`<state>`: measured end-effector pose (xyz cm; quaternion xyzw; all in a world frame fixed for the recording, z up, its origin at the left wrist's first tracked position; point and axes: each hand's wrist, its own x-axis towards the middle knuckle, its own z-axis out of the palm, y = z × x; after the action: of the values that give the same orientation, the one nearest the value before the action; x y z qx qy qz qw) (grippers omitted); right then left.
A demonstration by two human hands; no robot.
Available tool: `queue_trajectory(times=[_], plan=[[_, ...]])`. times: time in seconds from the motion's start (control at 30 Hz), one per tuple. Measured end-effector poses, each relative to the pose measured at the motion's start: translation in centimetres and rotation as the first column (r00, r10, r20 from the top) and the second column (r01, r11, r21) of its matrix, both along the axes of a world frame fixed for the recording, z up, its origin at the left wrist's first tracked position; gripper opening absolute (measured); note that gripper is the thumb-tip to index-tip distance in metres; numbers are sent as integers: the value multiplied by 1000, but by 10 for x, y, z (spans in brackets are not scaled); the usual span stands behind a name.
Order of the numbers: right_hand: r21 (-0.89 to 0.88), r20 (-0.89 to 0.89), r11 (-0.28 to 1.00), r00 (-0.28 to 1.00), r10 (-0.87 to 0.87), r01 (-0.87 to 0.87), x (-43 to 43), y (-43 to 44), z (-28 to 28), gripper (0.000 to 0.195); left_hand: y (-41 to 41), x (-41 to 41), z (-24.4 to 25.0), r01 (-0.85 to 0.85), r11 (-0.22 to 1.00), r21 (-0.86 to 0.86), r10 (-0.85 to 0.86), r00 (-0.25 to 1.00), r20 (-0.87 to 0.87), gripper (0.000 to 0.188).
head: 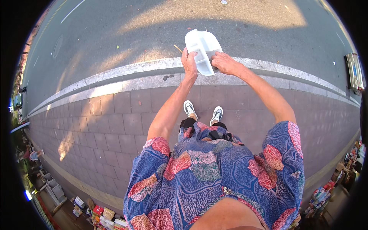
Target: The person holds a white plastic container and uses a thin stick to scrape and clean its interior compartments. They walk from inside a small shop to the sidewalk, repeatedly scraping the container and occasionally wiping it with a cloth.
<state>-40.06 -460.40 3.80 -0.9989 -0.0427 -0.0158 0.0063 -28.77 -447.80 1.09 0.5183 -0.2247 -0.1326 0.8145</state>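
Note:
A white plastic tray point(204, 43) with several compartments and rounded ends is held out in front of me, above the kerb and the road's edge. My left hand point(189, 61) grips its left side, thumb over the rim and fingers along the outside. At the right side, my right hand point(225, 61) is bent over the rim with its fingertips inside a compartment; its thumb is hard to make out. Close beside my left fingers shows a thin yellowish stick point(177, 48); I cannot tell whether it touches the hand.
Under my white sneakers point(189, 108) lies a paved sidewalk point(123, 123). A pale stone kerb point(138, 83) divides it from the asphalt road point(95, 37). At the far right stands a vehicle point(356, 72). Assorted goods point(320, 197) and boxes point(79, 201) line the sidewalk's rear edge.

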Motion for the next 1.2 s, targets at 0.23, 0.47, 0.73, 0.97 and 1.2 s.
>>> queue_trajectory(times=[0.23,0.47,0.73,0.97,1.2], plan=[[439,0,898,999,-46,42,14,-30,-10,19,-2,-4,0,-2,1000,-10,2,1000,2,35],[997,47,-37,914,-404,-67,-27,-67,32,16,-3,2,-11,-48,998,-42,42,991,-130,38],[979,102,201,913,-396,-22,-26,-52,22,18,-8,8,-18,-98,995,-18,96,991,-94,35],[41,310,999,950,-26,14,-7,-15,2,9,-4,-2,-15,-91,996,19,92,988,-123,34],[514,143,853,971,-190,91,-6,-26,17,14,-1,-10,-10,-71,997,-11,69,985,-160,34]])
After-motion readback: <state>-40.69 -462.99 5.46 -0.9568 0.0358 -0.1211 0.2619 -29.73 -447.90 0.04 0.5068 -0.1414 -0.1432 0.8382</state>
